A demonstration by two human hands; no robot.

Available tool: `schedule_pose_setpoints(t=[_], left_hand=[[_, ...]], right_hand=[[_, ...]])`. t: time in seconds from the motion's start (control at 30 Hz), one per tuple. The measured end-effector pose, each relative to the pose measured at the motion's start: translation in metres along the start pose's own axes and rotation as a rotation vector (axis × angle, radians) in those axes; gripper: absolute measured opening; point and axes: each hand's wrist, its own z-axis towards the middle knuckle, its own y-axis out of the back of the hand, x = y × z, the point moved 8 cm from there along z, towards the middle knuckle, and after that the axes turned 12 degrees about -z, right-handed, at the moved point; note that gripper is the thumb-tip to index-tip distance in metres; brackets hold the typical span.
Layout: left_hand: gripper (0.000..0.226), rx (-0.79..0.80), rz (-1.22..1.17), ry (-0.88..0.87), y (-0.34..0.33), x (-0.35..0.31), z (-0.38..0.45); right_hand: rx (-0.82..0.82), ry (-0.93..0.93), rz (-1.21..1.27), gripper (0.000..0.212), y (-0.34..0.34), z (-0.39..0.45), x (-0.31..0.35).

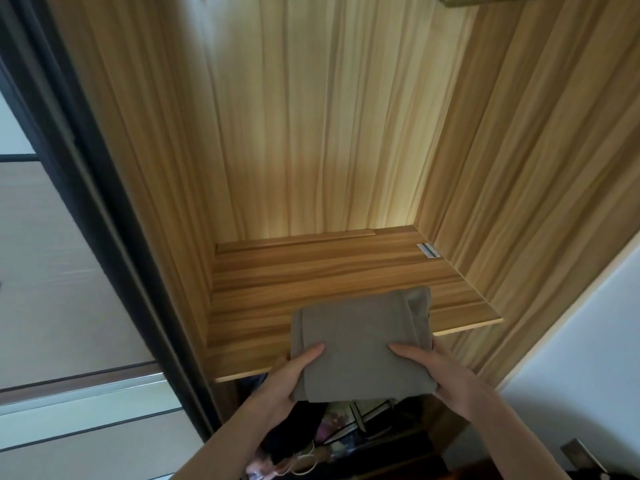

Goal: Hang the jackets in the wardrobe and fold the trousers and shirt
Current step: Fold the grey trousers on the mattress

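Left hand (pixel 289 377), low and left of centre in the frame, grips the near left corner of a folded taupe garment (pixel 362 344): its thumb lies flat on top and the fingers curl under the cloth. Whether the garment is the trousers or the shirt cannot be told. Further right, the right hand (pixel 446 382) holds the near right corner the same way, thumb on top, fingers wrapped beneath.

The garment's long axis runs left to right across the frame. Its far half lies over the front of the wooden shelf (pixel 277 292); its near half overhangs the shelf's front edge, carried by the two hands. Both hands are at the near side, about equally close, so the shelf's bare depth lies straight ahead of them, toward the upper part of the frame. The coming move is probably a plain forward push.

Inside the wardrobe (pixel 156 133) the shelf holds only the garment and a small label (pixel 428 251) at its far right corner. Below the shelf, bottom centre, dark clothing and other items sit in shadow, too dim to name. A rail (pixel 485 0) shows at the upper right edge.
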Motion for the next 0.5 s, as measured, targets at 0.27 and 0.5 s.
schedule_pose_setpoints(t=[0.27,0.5], left_hand=[[0.062,-0.285,0.082,-0.341,-0.015,-0.032,0.056],[0.058,-0.409,0.263,-0.446,0.001,-0.040,0.117]], right_hand=[[-0.300,0.096,-0.183,0.076,0.038,0.096,0.007],[-0.278,0.211,-0.205,0.049,0.047,0.162,-0.015]])
